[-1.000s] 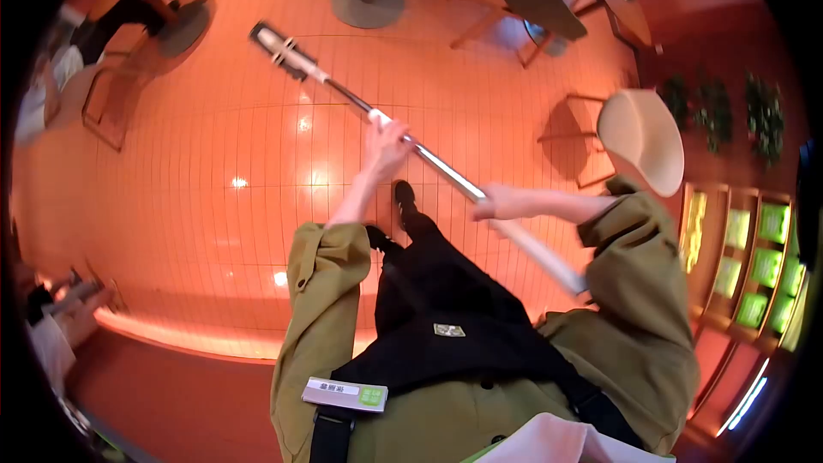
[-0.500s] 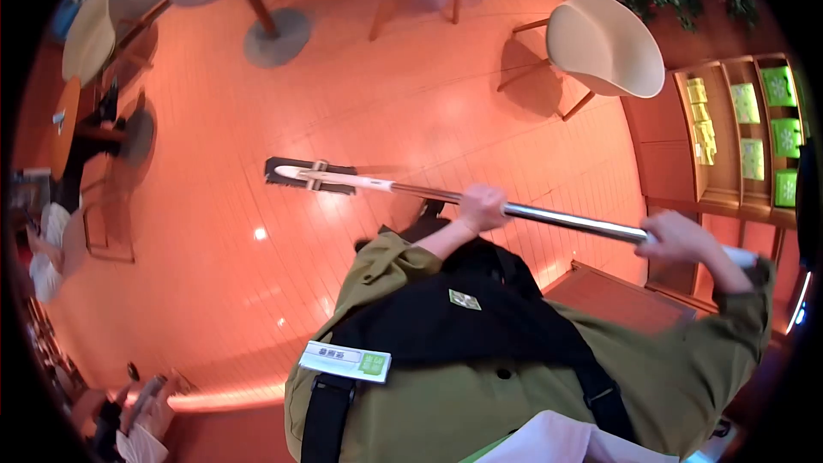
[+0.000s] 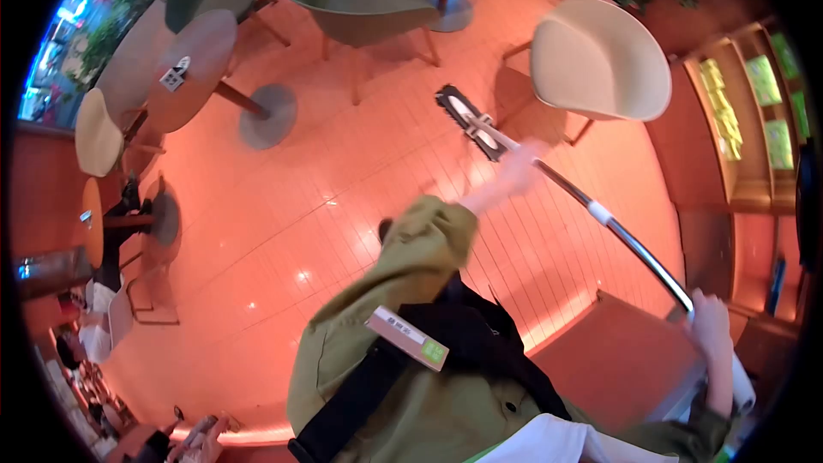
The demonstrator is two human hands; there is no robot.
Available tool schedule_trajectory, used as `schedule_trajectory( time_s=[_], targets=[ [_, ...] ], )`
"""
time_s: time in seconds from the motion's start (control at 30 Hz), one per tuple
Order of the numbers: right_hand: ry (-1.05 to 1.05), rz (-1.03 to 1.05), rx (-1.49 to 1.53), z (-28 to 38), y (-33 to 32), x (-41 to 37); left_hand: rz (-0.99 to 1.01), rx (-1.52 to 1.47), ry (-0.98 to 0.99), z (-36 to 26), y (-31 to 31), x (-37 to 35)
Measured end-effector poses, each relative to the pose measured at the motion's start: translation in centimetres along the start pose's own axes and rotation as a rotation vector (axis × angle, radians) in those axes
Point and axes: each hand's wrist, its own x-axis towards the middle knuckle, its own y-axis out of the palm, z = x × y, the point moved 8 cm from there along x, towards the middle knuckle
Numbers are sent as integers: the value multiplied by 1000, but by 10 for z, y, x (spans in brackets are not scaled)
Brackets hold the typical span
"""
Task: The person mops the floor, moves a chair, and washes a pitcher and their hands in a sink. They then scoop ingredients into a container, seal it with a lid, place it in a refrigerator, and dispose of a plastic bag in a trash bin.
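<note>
A flat mop with a dark fringed head (image 3: 447, 103) and a pale hinged mount stretches diagonally ahead of me, its head near the floor below the cream chair. My left hand (image 3: 516, 173), blurred by motion, wraps the pole close to the head. Farther back, my right hand (image 3: 710, 324) grips the pole's upper end by my right side. Between both hands runs the metal pole (image 3: 643, 255) with a white collar. A black apron (image 3: 480, 334) covers my olive shirt, and a name badge (image 3: 407, 339) hangs on the strap.
A cream chair (image 3: 591, 60) stands just beyond the mop head. A grey-green chair (image 3: 351, 0) and a round table (image 3: 193, 77) are at upper left. Shelves (image 3: 750, 133) with green and yellow packs line the right. A seated person (image 3: 103, 291) is at far left.
The mop head has swung right and away, toward the cream chair. My left hand moved forward and right; my right hand came lower and back. My view turned slightly, showing more tables at left.
</note>
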Motion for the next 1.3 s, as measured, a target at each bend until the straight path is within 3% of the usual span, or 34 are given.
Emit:
schedule_trajectory(
  time_s=[0.07,0.1,0.13,0.17,0.2,0.23,0.33,0.37,0.5,0.53,0.57,0.63,0.7,0.73,0.77,0.8,0.83,0.87,0.9,0.93,0.97,1.03,1.07,1.2,1.3],
  targets=[
    [57,60,11,-2,-15,-1,-224,120,-325,94,-136,41],
    [97,66,3,-2,-28,-3,-271,249,-434,178,-198,54],
    [190,90,-14,0,-47,-4,-667,231,-515,185,-284,65],
    [281,116,-29,5,-63,-1,-776,306,-504,193,-350,81],
    [386,-67,-86,11,-88,6,-871,475,-502,222,-399,99],
    [488,-253,-144,24,-111,10,-886,397,-667,252,-439,113],
    [486,-109,-563,61,-186,76,-955,253,-877,306,-521,173],
    [388,-209,-602,74,-202,96,-931,117,-933,308,-529,186],
    [334,-230,-685,73,-203,158,-1053,-5,-1082,413,-553,202],
    [331,-217,-671,73,-208,168,-951,-55,-1240,460,-551,192],
    [329,-217,-646,73,-212,176,-648,-178,-1250,482,-545,195],
    [321,-208,-590,64,-220,187,-638,191,-1107,446,-561,196],
    [293,-263,-510,55,-229,198,-645,50,-1132,417,-549,186],
    [256,-338,-534,63,-244,200,-633,208,-1113,420,-545,176],
    [242,-445,-402,18,-216,207,-622,183,-1110,426,-534,162],
    [211,-500,-355,16,-215,212,-613,126,-1116,388,-521,150],
    [266,-462,-308,19,-221,215,-653,37,-1101,399,-505,130],
    [111,-583,-308,40,-239,212,-633,197,-1126,369,-498,113],
    [165,-615,-313,51,-252,213,-590,70,-1159,357,-484,93],
    [62,-765,-350,63,-259,210,-692,-47,-1132,345,-472,69],
    [105,-723,-349,62,-259,214,-842,-294,-1060,345,-462,42],
    [144,-663,-364,56,-255,224,-1008,-509,-1029,288,-451,0],
    [148,-646,-376,51,-250,230,-1011,-594,-991,290,-445,-32],
    [155,-744,-471,41,-240,242,-1103,-569,-1146,249,-433,-173],
    [68,-810,-465,41,-246,244,-1285,-505,-1162,207,-412,-289]
  ],
)
